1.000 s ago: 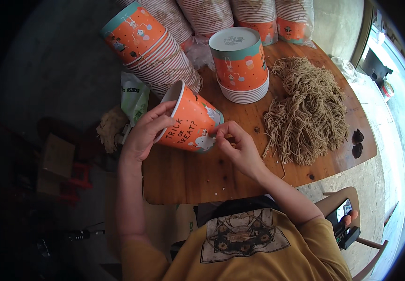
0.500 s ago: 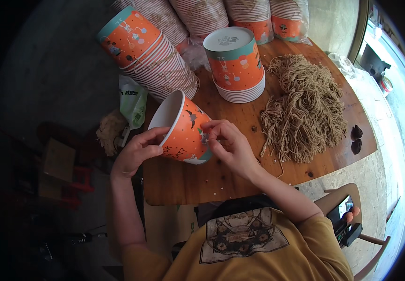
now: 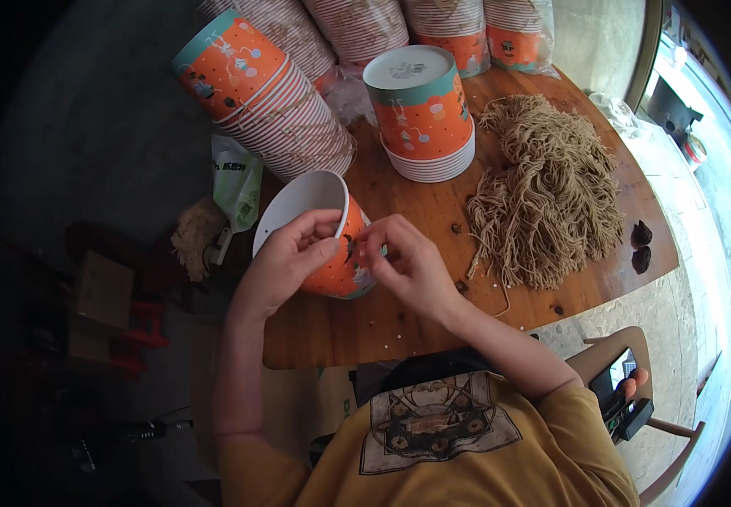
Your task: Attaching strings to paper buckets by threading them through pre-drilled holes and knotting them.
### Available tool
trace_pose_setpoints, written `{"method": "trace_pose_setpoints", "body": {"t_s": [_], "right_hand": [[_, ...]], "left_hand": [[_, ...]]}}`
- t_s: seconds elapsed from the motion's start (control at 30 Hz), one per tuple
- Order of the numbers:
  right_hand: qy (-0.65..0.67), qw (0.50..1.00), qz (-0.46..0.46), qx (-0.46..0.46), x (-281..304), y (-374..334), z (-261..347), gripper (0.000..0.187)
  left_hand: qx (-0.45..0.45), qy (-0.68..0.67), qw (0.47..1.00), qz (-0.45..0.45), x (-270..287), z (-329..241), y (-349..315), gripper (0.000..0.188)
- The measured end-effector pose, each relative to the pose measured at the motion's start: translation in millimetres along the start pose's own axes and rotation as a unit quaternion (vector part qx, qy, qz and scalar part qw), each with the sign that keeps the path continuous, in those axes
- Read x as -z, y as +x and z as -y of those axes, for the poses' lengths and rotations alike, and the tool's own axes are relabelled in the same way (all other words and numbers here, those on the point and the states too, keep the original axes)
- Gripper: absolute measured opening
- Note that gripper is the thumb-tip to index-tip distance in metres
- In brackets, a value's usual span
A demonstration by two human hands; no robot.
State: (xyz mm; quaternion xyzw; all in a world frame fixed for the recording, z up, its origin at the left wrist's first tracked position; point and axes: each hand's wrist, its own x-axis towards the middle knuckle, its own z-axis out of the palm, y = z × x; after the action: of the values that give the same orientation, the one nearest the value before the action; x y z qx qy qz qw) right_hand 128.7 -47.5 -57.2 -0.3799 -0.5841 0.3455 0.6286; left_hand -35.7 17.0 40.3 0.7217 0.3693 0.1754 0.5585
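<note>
Here, nearest of all, is the person's mustard shirt (image 3: 543, 456) with a dark printed panel on the chest; to its right, a phone (image 3: 616, 376) lies by a wooden chair (image 3: 673, 428). Beyond the shirt runs the near edge of the wooden counter (image 3: 315, 345), scattered with a few tiny white specks. Over its left part, the left hand (image 3: 285, 262) is partly closed on the rim of an orange paper bucket (image 3: 319, 280), fingers curled over the edge and thumb against the outer wall. The bucket is tipped, its pale mouth facing up and leftward. The right hand (image 3: 412, 262) is half curled, thumb and forefinger drawn close together at the bucket's right side; whether anything thin is between them, I cannot tell. Off to the right are two small dark objects (image 3: 641, 258), and just beyond them a big loose heap of tan cord (image 3: 555, 203). Past the held bucket, an upside-down stack (image 3: 423, 127) of similar buckets stands on the counter, with a taller leaning stack (image 3: 285, 131) to its left and a white-and-green bag (image 3: 237, 186) beside that. Farthest back, more bucket stacks in clear plastic (image 3: 365, 25) line the far edge.
</note>
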Motion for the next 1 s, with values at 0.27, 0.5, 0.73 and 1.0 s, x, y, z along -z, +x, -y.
{"method": "trace_pose_setpoints", "body": {"t_s": [0.27,0.5,0.73,1.0], "right_hand": [[-0.062,0.995,-0.066,-0.038,0.3,7.3,-3.1,0.010],[-0.092,0.992,-0.071,-0.041,-0.2,7.1,-5.9,0.010],[-0.148,0.986,-0.074,-0.030,0.9,4.1,-9.6,0.011],[-0.199,0.978,-0.034,-0.047,6.5,5.2,2.8,0.014]], "left_hand": [[-0.007,0.067,0.996,-0.054,-17.0,10.5,-4.8,0.029],[-0.004,0.074,0.996,-0.046,-20.2,15.6,-3.4,0.027],[-0.027,0.062,0.997,-0.034,-25.2,17.7,-0.5,0.022],[-0.016,0.118,0.993,-0.016,-17.2,33.3,25.5,0.011]]}}
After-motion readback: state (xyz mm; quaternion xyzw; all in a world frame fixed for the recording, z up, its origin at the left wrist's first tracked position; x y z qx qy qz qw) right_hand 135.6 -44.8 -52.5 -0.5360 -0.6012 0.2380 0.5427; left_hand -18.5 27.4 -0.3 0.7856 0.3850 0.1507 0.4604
